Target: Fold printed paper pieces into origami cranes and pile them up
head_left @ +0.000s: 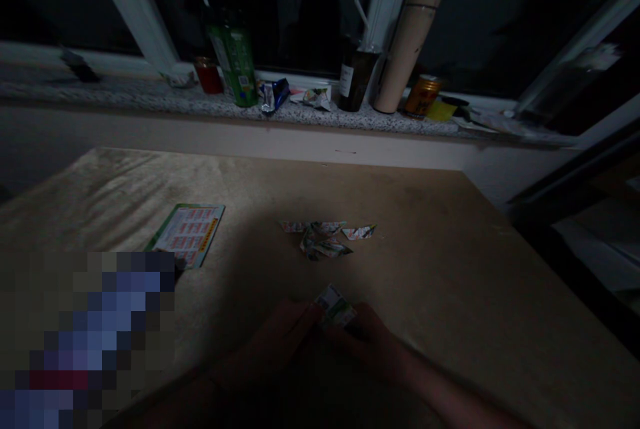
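In dim light, my left hand and my right hand meet near the table's front edge. Both pinch a small folded piece of printed paper with green and white on it. The fingers are curled round it from either side. Farther out on the table lies a small heap of folded paper pieces. A printed sheet with a green border lies flat to the left.
The tan table ends at a stone window ledge. On the ledge stand a green bottle, a red jar, a dark cup with a straw, a tall beige tube, a gold can and wrappers. A blurred patch covers the lower left.
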Demonstrator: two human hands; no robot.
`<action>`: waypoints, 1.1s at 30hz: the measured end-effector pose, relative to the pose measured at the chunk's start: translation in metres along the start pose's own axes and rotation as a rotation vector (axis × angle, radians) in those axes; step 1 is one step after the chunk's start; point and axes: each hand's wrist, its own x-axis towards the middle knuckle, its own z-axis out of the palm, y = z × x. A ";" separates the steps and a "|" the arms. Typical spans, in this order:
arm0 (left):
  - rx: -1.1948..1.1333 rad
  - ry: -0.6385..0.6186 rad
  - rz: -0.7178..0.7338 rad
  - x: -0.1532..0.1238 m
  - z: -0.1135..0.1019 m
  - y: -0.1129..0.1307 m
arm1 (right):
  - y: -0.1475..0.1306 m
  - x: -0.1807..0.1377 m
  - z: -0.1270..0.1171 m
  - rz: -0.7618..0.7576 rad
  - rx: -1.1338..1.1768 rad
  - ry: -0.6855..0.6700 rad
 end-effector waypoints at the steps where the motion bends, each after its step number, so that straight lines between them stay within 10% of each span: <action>1: 0.006 -0.006 0.005 0.000 0.000 0.000 | 0.000 0.000 0.000 0.007 -0.008 0.030; 33: -0.032 -0.097 -0.041 0.000 -0.001 0.005 | -0.005 0.004 -0.005 0.000 -0.118 0.132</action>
